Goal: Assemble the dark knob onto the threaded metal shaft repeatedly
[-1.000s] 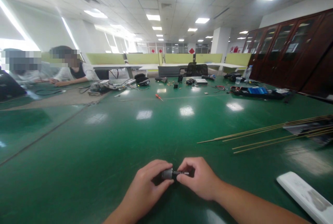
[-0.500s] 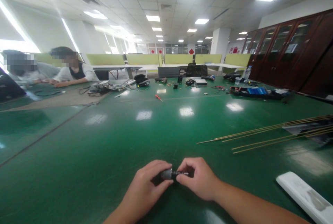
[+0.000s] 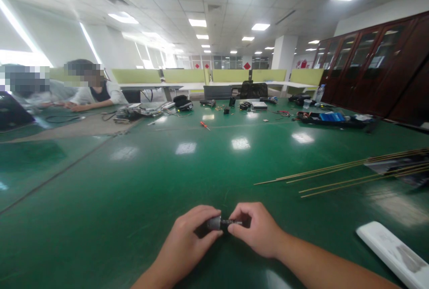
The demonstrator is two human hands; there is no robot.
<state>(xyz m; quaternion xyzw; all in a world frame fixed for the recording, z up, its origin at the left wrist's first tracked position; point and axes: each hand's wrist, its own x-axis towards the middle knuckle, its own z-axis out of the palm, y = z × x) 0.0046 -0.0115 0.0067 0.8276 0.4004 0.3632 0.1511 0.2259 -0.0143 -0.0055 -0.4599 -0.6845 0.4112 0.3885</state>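
Nearest to me, I have the left hand (image 3: 189, 237) wrapped round a grey cylinder (image 3: 213, 223), thumb on the near side and fingers on the far side, while the right hand (image 3: 256, 228) pinches a thin dark shaft (image 3: 225, 224) between thumb and fingertips. The cylinder is low over the green table (image 3: 150, 168), between the two hands; I can't tell whether it touches the surface. The shaft lies in line with it and seems to meet its right end, with a pale tip showing past my right thumb.

By my judgement the work is partway: both parts are gripped and lined up, and what is left is whatever happens at that joint, plus letting go. How deep the shaft sits I can't make out, since fingers cover much of both parts.

To my right, well apart from the hands, lies a white bar-shaped object (image 3: 378, 242), untouched. Farther out are thin brass-coloured rods (image 3: 281, 178), then a red-handled screwdriver (image 3: 204, 125), neither in use. At the far left, beyond the table's seam, a person in a white sleeve (image 3: 115, 95) leans over the tabletop.
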